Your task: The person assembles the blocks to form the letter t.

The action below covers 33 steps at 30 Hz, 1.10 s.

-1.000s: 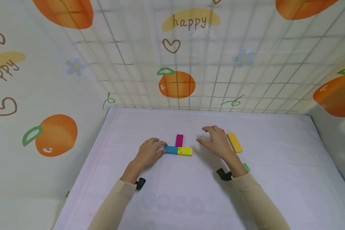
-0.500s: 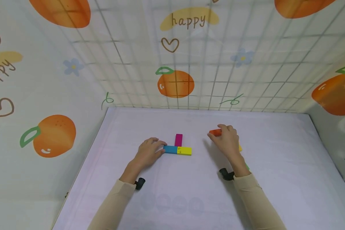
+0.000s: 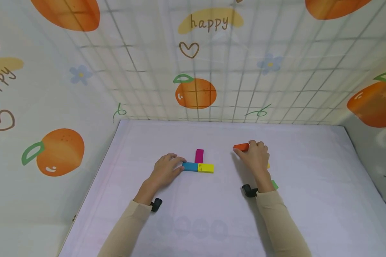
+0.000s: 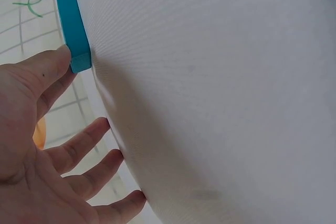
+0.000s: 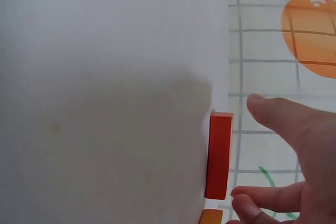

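Your left hand pinched blue block at end facing left edge of table. Yellow block butted its other end; magenta block ran from their join toward far edge. Your right hand had grip wide, spread about orange-red block, nearer far edge. Amber block, green block, partly hidden, lay toward right edge.

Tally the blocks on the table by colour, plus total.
Magenta block: 1
Blue block: 1
Bright yellow block: 1
Orange-red block: 1
Amber block, only partly visible: 1
Green block, only partly visible: 1
Total: 6
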Motion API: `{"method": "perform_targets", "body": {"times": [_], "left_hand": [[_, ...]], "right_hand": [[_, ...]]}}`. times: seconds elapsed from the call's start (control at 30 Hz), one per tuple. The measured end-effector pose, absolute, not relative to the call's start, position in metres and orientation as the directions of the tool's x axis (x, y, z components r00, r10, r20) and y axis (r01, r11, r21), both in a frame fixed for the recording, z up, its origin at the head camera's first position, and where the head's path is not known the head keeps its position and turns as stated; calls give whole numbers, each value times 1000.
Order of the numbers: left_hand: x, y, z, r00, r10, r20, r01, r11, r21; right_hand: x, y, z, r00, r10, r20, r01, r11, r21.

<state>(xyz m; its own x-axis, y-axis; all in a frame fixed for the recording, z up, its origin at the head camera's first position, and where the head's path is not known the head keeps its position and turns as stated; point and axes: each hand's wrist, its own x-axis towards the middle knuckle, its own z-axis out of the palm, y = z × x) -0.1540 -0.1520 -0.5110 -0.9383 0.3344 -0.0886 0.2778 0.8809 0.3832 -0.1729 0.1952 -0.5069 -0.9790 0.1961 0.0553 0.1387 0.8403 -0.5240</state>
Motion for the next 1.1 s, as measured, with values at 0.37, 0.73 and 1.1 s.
{"method": "perform_targets", "body": {"times": [0.37, 0.73, 1.1], "left_hand": [[-155, -152, -511, -937, 338, -87, 282, 881, 380], [-154, -153, -511, -937, 335, -95, 276, 880, 386], [-154, -153, -513, -939, 331, -90, 275, 883, 380]], "right_hand": [[-176, 190, -508, -974, 225, 30, 192, 888, -419], [-176, 191, -509, -974, 228, 13, 202, 886, -417], [-170, 213, -483, -989, 101, -104, 139, 867, -478]]}}
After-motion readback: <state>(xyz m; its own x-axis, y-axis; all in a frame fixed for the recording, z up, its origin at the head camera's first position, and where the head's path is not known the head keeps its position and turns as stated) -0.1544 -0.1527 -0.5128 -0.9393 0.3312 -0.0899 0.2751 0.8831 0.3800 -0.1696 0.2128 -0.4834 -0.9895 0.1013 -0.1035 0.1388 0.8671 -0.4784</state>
